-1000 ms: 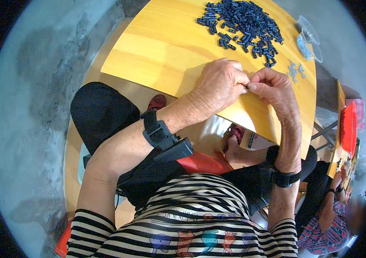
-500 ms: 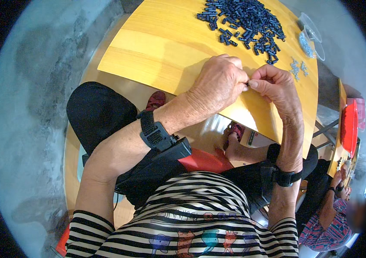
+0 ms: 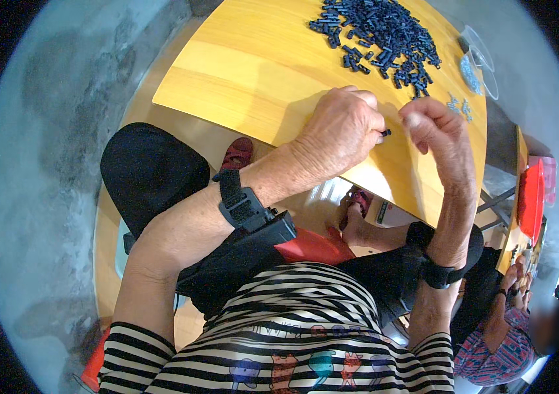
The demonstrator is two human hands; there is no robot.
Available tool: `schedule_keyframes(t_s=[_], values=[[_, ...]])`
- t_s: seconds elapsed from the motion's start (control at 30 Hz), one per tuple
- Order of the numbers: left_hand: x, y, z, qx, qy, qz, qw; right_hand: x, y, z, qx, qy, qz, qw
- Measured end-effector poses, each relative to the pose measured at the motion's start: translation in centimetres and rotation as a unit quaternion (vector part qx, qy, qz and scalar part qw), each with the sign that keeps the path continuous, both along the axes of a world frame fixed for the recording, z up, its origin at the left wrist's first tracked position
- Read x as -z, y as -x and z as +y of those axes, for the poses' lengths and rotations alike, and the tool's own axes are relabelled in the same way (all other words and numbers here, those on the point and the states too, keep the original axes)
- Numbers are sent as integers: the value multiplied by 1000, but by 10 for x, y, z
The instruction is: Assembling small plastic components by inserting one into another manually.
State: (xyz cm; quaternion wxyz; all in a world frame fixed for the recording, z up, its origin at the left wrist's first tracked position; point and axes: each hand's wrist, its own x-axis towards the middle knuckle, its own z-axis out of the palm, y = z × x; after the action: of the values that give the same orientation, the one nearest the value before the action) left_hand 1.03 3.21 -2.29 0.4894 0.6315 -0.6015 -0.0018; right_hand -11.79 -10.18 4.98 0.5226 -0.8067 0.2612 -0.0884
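Note:
My left hand (image 3: 345, 125) is closed above the near part of the yellow table (image 3: 227, 79). A small black plastic piece (image 3: 386, 132) pokes out from between its thumb and fingers. Just to the right, apart from it, hovers my right hand (image 3: 442, 134), its thumb and forefinger curled together; whether anything sits between them is hidden. Beyond both hands lies a heap of similar black plastic pieces (image 3: 391, 33). Several small silvery screws (image 3: 460, 107) are scattered past my right hand.
A clear plastic tub (image 3: 471, 72) with more small silvery parts lies tipped at the table's right edge. Farther right, a red tray (image 3: 531, 200) rests on another table, where a person (image 3: 499, 341) works. A red stool-like surface (image 3: 312, 246) shows beneath me.
My right hand has drawn away to the right from my left hand, where their fingertips had met. The black piece now shows in my left fingers. The view has shifted slightly.

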Motion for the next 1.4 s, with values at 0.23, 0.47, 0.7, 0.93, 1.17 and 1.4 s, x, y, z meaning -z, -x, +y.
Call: schedule_keyframes(t_s=[0.23, 0.47, 0.7, 0.93, 1.17, 1.4], values=[[-2, 1, 2, -4, -11, 22, 1000, -3, -52, 23, 101, 84, -219, 967], [-3, -1, 4, 8, -31, 28, 999, 23, -74, 35, 99, 104, -204, 969], [6, 6, -2, -3, 35, 78, 996, 32, -78, 40, 63, 182, -172, 966], [6, 5, -2, -14, 44, 108, 993, 31, -77, 41, 5, 196, -144, 970], [2, 6, -3, -17, 73, 183, 980, 41, -78, 32, -74, 182, -188, 962], [3, 0, -2, 13, 75, 206, 976, 33, -83, 37, -95, 205, -92, 970]])
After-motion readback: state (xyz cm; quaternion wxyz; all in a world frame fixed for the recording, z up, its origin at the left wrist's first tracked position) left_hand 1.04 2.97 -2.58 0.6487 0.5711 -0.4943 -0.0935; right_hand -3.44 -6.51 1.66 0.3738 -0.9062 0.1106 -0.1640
